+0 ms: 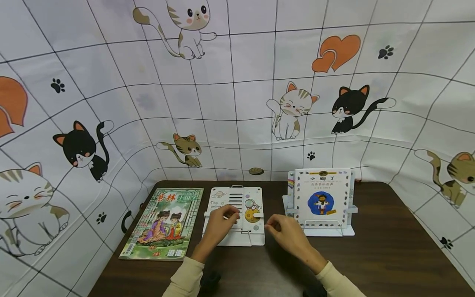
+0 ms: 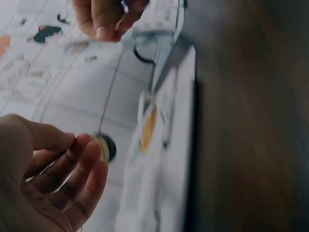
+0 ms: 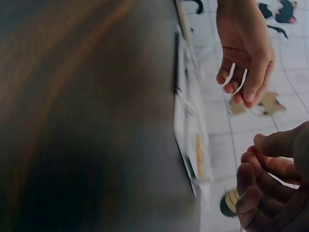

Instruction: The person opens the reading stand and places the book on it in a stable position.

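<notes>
A white bookstand [image 1: 233, 238] printed "Tiny" with planets and an astronaut lies folded down on the table, a wire bracket along its near edge. My left hand [image 1: 221, 222] is over its left half, fingers bent loosely and nothing in them. Off its right edge is my right hand [image 1: 287, 233], thumb and fingertips brought close together, also with no object showing. Both wrist views show the hands above the stand's level, the left [image 2: 63, 174] and the right [image 3: 275, 179] apart from each other.
A magazine [image 1: 167, 225] with two illustrated figures lies at the left of the dark wooden table [image 1: 389, 255]. Right of the hands, a second white stand [image 1: 349, 232] holds a picture book [image 1: 322, 198] upright. Behind hangs a white cloth [image 1: 252, 99] with cats and grid lines.
</notes>
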`<control>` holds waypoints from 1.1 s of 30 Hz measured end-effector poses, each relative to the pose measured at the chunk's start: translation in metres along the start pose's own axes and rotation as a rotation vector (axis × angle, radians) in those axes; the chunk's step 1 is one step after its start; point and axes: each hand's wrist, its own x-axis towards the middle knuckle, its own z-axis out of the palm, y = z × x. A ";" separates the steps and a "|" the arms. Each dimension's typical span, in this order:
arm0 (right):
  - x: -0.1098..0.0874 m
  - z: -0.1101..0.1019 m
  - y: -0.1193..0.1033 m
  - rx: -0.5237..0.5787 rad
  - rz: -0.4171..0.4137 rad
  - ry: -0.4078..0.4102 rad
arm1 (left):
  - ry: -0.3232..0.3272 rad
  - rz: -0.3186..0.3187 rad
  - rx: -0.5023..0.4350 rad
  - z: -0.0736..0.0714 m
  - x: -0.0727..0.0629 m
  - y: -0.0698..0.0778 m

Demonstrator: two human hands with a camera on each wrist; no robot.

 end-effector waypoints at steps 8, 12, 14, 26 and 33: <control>-0.001 0.030 -0.009 -0.016 -0.009 -0.178 | 0.016 -0.054 0.118 -0.031 -0.021 -0.034; -0.001 0.039 -0.010 -0.027 0.015 -0.266 | -0.046 -0.097 0.168 -0.044 -0.033 -0.037; -0.001 0.042 -0.009 -0.024 0.033 -0.296 | -0.093 -0.123 0.205 -0.048 -0.038 -0.036; 0.004 0.049 -0.011 -0.006 0.008 -0.333 | -0.253 -0.153 0.310 -0.059 -0.047 -0.027; 0.005 0.046 -0.013 0.066 0.041 -0.337 | -0.202 -0.209 0.267 -0.056 -0.046 -0.027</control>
